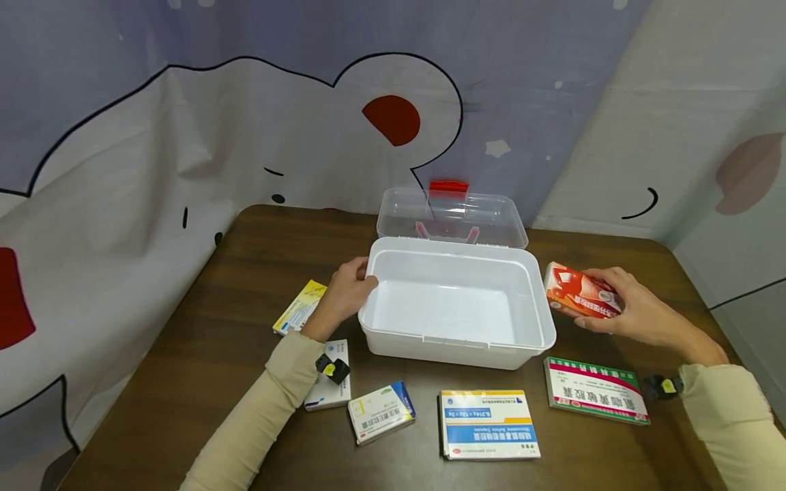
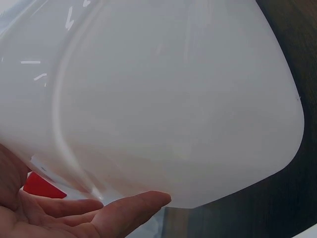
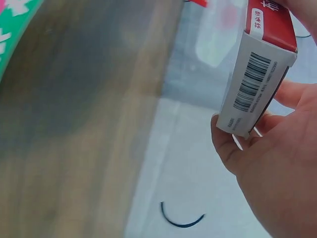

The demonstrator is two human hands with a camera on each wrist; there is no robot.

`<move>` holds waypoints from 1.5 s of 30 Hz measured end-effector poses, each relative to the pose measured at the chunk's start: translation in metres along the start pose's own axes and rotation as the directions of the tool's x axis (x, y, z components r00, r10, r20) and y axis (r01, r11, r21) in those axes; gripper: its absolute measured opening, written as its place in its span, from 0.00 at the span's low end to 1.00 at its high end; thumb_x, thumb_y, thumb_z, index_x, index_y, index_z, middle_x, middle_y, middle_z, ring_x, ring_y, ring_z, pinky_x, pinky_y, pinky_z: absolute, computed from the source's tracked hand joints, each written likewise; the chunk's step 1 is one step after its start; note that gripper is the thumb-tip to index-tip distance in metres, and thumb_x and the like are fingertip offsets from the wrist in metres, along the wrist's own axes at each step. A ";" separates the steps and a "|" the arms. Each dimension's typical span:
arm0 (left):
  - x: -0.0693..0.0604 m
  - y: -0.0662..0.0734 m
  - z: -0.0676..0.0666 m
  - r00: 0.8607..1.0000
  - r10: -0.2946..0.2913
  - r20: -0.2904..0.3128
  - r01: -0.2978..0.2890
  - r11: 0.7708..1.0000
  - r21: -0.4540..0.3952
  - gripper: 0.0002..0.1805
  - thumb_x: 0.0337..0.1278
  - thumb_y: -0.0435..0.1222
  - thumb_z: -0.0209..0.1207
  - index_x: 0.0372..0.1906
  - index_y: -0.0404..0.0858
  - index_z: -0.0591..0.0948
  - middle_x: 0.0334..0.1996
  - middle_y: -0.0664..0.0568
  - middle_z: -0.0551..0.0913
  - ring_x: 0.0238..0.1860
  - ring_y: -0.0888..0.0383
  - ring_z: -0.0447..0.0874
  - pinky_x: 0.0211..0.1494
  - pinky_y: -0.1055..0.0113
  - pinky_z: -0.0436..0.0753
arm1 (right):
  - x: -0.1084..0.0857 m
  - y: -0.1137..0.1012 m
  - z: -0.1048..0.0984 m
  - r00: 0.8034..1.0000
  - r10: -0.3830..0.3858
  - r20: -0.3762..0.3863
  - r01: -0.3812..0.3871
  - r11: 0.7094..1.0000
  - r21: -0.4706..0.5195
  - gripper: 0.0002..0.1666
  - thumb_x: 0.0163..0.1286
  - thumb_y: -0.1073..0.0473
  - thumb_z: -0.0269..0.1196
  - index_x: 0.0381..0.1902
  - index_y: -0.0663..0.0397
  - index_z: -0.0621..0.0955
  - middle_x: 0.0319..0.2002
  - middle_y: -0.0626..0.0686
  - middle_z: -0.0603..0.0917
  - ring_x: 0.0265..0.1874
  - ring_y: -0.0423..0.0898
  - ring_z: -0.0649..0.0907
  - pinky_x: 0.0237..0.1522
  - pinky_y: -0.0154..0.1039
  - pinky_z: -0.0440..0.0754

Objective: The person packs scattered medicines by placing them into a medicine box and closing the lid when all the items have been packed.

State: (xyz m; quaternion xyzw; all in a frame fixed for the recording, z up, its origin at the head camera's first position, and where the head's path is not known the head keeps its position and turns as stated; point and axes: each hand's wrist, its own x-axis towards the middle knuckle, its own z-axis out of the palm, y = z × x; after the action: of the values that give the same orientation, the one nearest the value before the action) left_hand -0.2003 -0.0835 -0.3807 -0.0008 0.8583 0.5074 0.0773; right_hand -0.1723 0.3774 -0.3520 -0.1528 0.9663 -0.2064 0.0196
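- Our left hand pinches the left rim of the white plastic box, with the thumb bent over and fingers outside.
- Our right hand holds the red medicine box between thumb and fingers, spread as wide as that box.
- The head view shows the red box's bright front. Only the right wrist view shows its white end, with a barcode.
- The left wrist view shows the white box's smooth outside wall and round corner up close. The head view shows its inside floor, and the clear lid past and between our hands.
- The red box's end is very near the white rim; we cannot tell if they touch.
- Some brown table shows between our right hand and the green-and-white medicine box, which is nearer us.
- The table's right edge runs close by our right wrist. A wide stretch of table lies left of our left hand, past the yellow-and-white medicine box.
- Nearer us than both hands lie the vitamin E capsule box and the blue-and-white medicine box.
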 end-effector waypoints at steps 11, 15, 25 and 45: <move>0.000 0.001 0.001 1.000 -0.013 0.000 0.013 1.000 -0.002 0.26 0.60 0.38 0.48 0.64 0.38 0.66 0.51 0.45 0.76 0.45 0.52 0.77 0.48 0.58 0.78 | 0.006 -0.013 -0.027 1.000 0.007 0.014 -0.007 0.999 -0.051 0.50 0.44 0.41 0.72 0.63 0.45 0.63 0.52 0.51 0.67 0.46 0.48 0.65 0.38 0.47 0.68; 0.001 0.002 0.001 1.000 -0.011 0.002 0.011 1.000 0.006 0.26 0.60 0.38 0.48 0.64 0.38 0.65 0.50 0.45 0.77 0.44 0.52 0.77 0.46 0.58 0.79 | 0.015 -0.015 -0.036 0.999 -0.044 0.011 0.045 0.996 -0.073 0.48 0.44 0.43 0.73 0.62 0.49 0.65 0.51 0.52 0.68 0.46 0.49 0.65 0.38 0.46 0.67; 0.002 0.006 0.003 1.000 0.002 0.002 -0.002 1.000 0.008 0.26 0.58 0.37 0.49 0.64 0.38 0.66 0.49 0.46 0.77 0.43 0.52 0.78 0.44 0.59 0.80 | 0.032 -0.031 -0.044 0.996 -0.089 0.026 0.091 0.993 -0.072 0.47 0.44 0.44 0.73 0.61 0.50 0.66 0.51 0.51 0.69 0.44 0.47 0.68 0.39 0.42 0.68; 0.002 0.002 0.000 1.000 -0.015 -0.006 0.015 1.000 0.009 0.27 0.58 0.37 0.50 0.64 0.38 0.66 0.50 0.45 0.77 0.44 0.52 0.78 0.46 0.58 0.79 | 0.092 -0.107 -0.016 0.961 -0.176 0.214 0.183 0.983 -0.013 0.49 0.46 0.35 0.68 0.62 0.47 0.65 0.50 0.47 0.68 0.47 0.45 0.68 0.45 0.44 0.70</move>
State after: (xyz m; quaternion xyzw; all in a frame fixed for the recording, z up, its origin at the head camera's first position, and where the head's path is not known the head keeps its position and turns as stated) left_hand -0.2021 -0.0827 -0.3794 -0.0084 0.8608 0.5028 0.0786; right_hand -0.2306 0.2628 -0.2915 -0.2613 0.9440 -0.1742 0.1011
